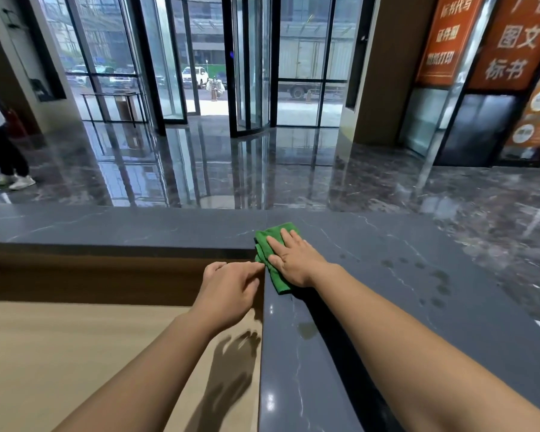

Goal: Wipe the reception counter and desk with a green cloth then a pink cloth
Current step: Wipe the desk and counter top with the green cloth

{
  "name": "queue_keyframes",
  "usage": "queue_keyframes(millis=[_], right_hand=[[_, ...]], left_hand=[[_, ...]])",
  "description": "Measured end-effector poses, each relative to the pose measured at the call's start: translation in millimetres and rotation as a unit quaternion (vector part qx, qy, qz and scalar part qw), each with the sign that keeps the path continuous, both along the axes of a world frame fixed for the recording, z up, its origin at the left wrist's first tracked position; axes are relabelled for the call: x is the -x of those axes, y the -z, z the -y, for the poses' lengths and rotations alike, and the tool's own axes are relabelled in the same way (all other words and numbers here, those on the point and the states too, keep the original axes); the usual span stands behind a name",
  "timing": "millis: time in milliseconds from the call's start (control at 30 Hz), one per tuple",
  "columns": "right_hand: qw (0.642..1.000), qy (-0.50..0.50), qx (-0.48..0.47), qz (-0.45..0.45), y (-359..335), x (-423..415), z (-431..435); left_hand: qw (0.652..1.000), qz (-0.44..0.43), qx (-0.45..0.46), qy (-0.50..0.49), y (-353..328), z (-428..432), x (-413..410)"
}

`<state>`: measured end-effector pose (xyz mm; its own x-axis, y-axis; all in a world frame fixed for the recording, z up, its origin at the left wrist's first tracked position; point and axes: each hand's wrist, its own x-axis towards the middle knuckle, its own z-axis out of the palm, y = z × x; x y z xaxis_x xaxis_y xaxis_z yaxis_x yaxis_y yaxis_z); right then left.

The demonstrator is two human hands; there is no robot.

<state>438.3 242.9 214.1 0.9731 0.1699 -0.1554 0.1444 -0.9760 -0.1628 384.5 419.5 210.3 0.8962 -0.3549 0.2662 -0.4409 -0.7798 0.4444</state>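
The person's right hand (293,260) lies flat on the folded green cloth (270,244), fingers together and stretched out, pressing it onto the dark stone counter (387,275) right at the inner corner where its 2 runs meet. The cloth sits partly under the palm, with one fold showing past the fingertips and another trailing along the counter's inner edge toward the wrist. The left hand (231,288) hovers just beside that trailing fold, fingers loosely curled with the index finger reaching toward it, holding nothing; whether it touches the cloth cannot be told. The pale wooden desk (75,338) lies lower on the left and looks untouched by any cloth; no pink cloth is in view. The step looks like the green-cloth pass on the counter. To do it well, the palm should keep even pressure over the whole cloth, and strokes should overlap and run the length of each slab, starting from this corner. The faint smudges (430,275) on the right stretch deserve a firm pass.
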Motion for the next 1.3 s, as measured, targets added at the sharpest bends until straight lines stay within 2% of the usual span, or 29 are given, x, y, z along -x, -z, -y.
queue_keyframes(millis=[100,233,467,633,733,833,967,1133,1300], right_hand=[[1.000,-0.010,0.006,0.005,-0.5,-21.3,10.7],[1.000,0.006,0.011,0.006,0.5,-47.6,44.8],[0.987,0.163,0.008,0.017,7.7,-65.8,145.6],[0.979,0.203,0.004,0.019,8.7,-60.4,130.6],[0.985,0.168,0.000,0.021,6.7,-59.4,96.0],[0.997,0.076,-0.005,0.015,5.0,-64.4,48.3],[1.000,0.008,0.002,0.016,2.3,-84.9,16.1],[1.000,0.023,-0.003,0.010,-0.1,-109.0,40.4],[0.994,0.110,0.000,0.023,3.5,-108.1,105.8]], left_hand=[[1.000,0.000,0.009,-0.004,-2.3,10.6,-5.9],[1.000,0.005,-0.023,0.002,-5.5,30.4,-13.3],[0.995,-0.017,-0.095,0.011,-13.2,66.4,-16.8],[0.989,-0.040,-0.141,-0.020,-9.6,77.1,-18.3],[0.980,-0.057,-0.187,-0.029,-13.8,82.4,-20.6],[0.970,-0.062,-0.233,-0.038,-15.5,85.3,-23.0],[0.965,-0.062,-0.251,-0.039,-16.0,87.6,-23.6],[0.965,-0.089,-0.240,-0.047,-16.9,88.4,-23.7],[0.962,-0.105,-0.246,-0.051,-20.2,91.6,-23.7]])
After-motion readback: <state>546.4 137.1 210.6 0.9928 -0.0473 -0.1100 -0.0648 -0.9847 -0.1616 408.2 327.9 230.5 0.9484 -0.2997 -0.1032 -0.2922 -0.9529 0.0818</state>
